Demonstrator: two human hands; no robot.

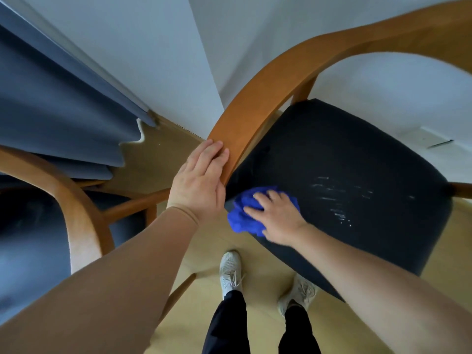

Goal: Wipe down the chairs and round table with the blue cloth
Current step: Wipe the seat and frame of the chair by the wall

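Pressing down on the bunched blue cloth, the right hand lies flat and spread, fingers apart over the fabric rather than clenched around it, at the seat's eight o'clock corner. The cloth sits on the dark padded seat of the chair nearest the person, touching the cushion's edge just beside the wooden armrest. The left hand rests open on the lower end of that armrest, palm against the wood with fingers together, apparently steadying the frame. Pale streaks show on the cushion toward three o'clock of the cloth, well apart from it, so that patch looks not yet wiped. A second chair stands at nine o'clock by the grey-blue curtain; the round table is not in view. Several things could go wrong from here: because the cloth is only pinned under a flat palm and not gripped, a quick sweep toward the streaks may leave it behind or let it slide off the near edge onto the floor. Bunched as it is, it may smear the marks rather than lift them. Leaning hard on the armrest could also tip or skid the chair toward the person's shoes.
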